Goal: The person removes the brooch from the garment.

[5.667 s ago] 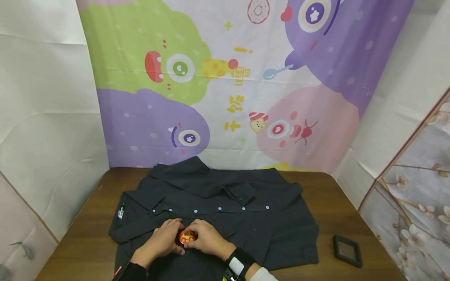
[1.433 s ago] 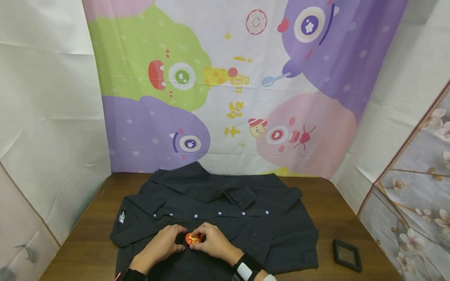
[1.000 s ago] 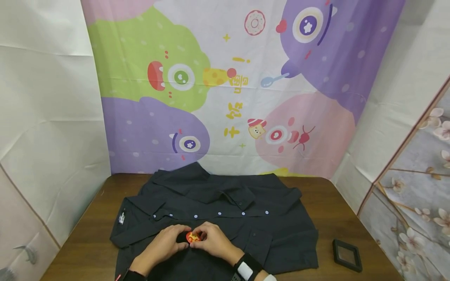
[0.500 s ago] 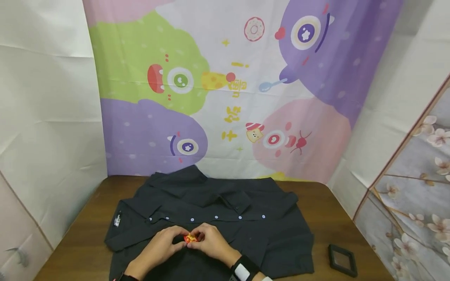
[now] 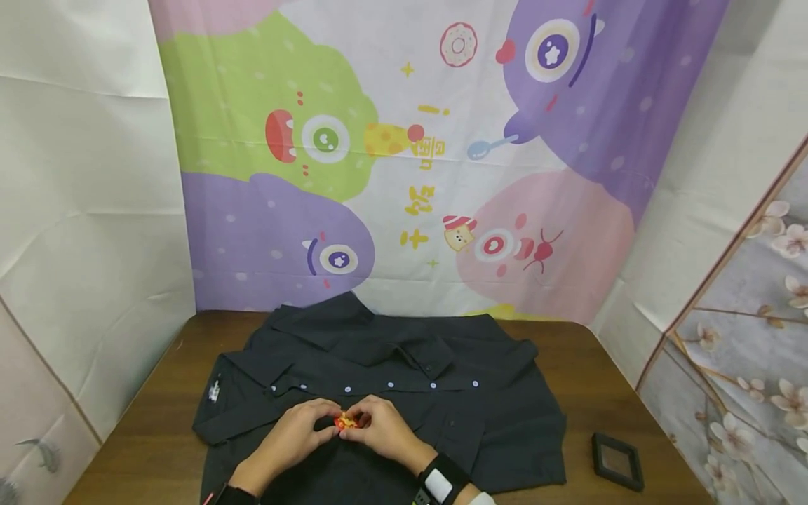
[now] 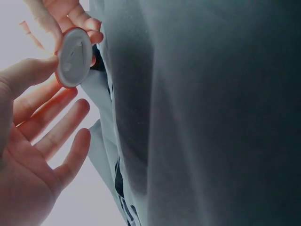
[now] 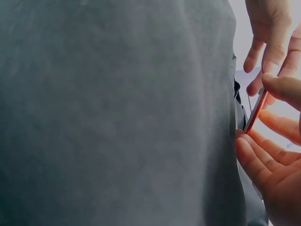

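A round pin badge (image 5: 345, 422) with a red and yellow face is held between both hands, low over the black shirt (image 5: 511, 414). Its white back (image 6: 73, 59), with a pin fastening, shows in the left wrist view. My left hand (image 5: 295, 436) pinches its rim between thumb and fingertips. From the other side my right hand (image 5: 386, 436) grips it with thumb and index finger. In the right wrist view the badge (image 7: 256, 110) is seen nearly edge-on, tilted. The shirt lies spread out, its row of pale buttons (image 5: 391, 385) beyond the hands.
A small black square frame (image 5: 617, 461) lies on the brown wooden table (image 5: 587, 372), right of the shirt. Behind the table hangs a cartoon-printed cloth (image 5: 410, 266). White panels (image 5: 95, 175) stand at the sides.
My left fingers have closed in from beside the badge to pinch its rim. The badge has tipped up from lying flatter, so less of its face shows. My right hand keeps its grip.
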Available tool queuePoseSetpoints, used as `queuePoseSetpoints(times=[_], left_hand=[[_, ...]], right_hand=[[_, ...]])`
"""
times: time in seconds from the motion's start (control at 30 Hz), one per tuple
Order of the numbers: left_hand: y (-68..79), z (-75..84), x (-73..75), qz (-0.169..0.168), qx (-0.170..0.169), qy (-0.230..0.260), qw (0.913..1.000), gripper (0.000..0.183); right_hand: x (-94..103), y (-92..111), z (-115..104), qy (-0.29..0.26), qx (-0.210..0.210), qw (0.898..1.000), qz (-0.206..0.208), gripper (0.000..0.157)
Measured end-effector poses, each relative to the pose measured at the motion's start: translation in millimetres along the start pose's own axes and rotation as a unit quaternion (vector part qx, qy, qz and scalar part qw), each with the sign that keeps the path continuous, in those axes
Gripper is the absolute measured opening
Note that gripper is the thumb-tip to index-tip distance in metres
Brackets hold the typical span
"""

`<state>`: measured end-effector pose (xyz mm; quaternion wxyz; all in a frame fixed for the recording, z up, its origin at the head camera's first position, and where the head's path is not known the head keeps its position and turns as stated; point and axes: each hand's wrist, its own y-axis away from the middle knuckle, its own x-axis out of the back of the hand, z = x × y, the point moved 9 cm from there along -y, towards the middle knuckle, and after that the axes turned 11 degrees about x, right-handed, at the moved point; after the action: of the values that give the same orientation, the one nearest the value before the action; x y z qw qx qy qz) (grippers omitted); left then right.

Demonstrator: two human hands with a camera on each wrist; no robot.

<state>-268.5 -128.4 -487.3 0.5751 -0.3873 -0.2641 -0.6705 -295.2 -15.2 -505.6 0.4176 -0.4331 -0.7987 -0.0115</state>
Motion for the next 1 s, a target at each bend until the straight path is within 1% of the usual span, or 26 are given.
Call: queuePoseSetpoints(times=[0.33, 0.57, 0.8, 1.0], left_hand=[[-0.1, 1.4, -1.6, 0.003, -0.010, 0.002, 0.9999, 0.018], [0.6, 3.5, 0.0, 0.018, -0.021, 0.002, 0.9996, 0.017], [0.4, 7.0, 0.9, 0.027, -0.034, -0.004, 0.9991, 0.016], [-0.3, 9.9, 3.6, 0.042, -0.044, 0.008, 0.9981, 0.013]], right_hand=[[-1.0, 2, 1, -0.024, 0.013, 1.000, 0.013, 0.020], [0.0, 3, 1, -0.035, 0.014, 0.999, 0.019, 0.020], [5.2, 2, -3, -0.039, 0.023, 0.999, 0.026, 0.016], [11.9, 0, -5, -0.044, 0.028, 0.998, 0.033, 0.014]])
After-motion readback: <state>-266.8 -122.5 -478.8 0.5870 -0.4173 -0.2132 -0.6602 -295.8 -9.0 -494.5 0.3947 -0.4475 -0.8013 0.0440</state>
